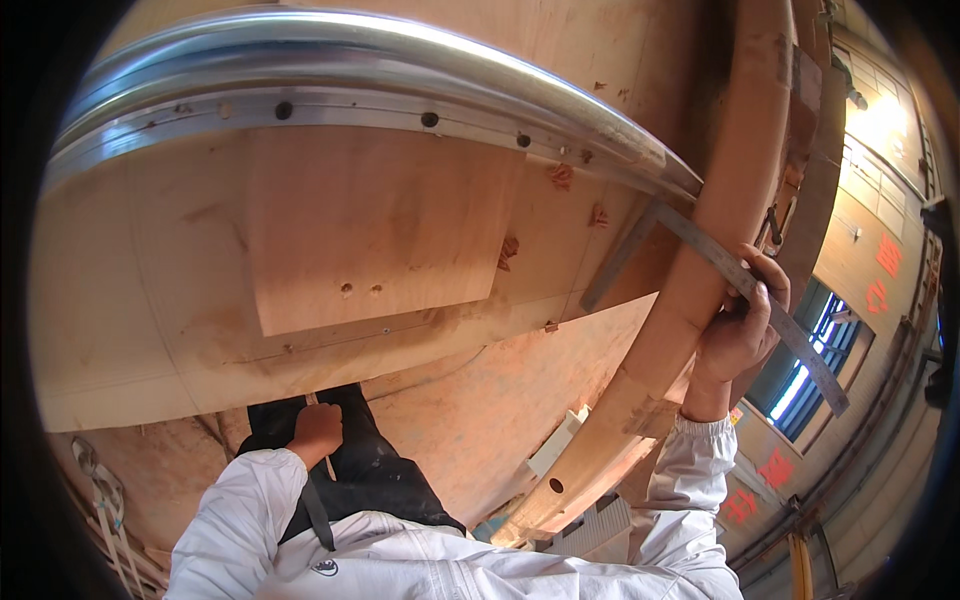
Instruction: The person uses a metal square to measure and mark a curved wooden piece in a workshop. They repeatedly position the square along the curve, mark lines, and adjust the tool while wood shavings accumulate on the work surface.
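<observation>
My right hand grips a steel L-shaped square and presses it against the curved wooden rim at the right. The square's short arm lies across the plywood panel, and its long arm sticks out to the lower right. My left hand is low down near my dark trousers, closed around a thin pale stick that looks like a pencil. A shiny metal rail with holes curves over the top of the panel.
A smaller plywood patch with two small holes is fixed on the panel. White blocks lie below the curved rim. Windows and a wall with red signs stand at the right. Straps hang at the lower left.
</observation>
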Demonstrator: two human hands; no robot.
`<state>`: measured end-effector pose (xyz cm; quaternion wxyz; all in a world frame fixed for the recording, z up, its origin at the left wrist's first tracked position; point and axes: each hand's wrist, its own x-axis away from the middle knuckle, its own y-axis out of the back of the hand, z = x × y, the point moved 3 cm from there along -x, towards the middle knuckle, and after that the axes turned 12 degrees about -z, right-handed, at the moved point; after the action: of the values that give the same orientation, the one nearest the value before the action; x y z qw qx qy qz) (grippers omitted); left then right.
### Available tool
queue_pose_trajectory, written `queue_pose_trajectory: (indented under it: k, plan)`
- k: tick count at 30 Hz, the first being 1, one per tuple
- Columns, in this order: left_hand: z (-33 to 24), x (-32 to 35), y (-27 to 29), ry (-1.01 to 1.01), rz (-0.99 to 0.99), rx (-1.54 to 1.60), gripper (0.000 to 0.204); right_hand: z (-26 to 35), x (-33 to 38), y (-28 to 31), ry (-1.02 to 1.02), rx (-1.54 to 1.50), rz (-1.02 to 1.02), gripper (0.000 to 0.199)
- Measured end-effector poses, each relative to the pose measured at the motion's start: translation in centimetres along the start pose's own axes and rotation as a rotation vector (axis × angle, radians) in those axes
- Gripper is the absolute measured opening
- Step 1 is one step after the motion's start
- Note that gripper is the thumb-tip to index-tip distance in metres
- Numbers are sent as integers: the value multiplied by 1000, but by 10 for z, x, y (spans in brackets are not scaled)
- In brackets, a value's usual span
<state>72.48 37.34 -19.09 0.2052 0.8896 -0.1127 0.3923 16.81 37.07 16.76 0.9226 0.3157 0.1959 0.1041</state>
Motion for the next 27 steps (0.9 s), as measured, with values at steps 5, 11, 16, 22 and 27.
queue_pose_trajectory:
  k: [5,11,16,22,27]
  plan:
    - [0,-3,1,-68,-141,41,10,3,0,-2,-35,1,-61,32]
    - [-6,-3,17,-37,-120,108,12,2,0,-4,27,42,-47,32]
    - [-2,-1,32,-3,-107,132,15,1,0,-5,-10,3,-42,28]
    - [-48,19,108,-159,-97,193,25,26,0,21,-1,-48,-73,28]
    - [-161,38,203,-219,62,786,40,114,69,91,-56,-319,-103,30]
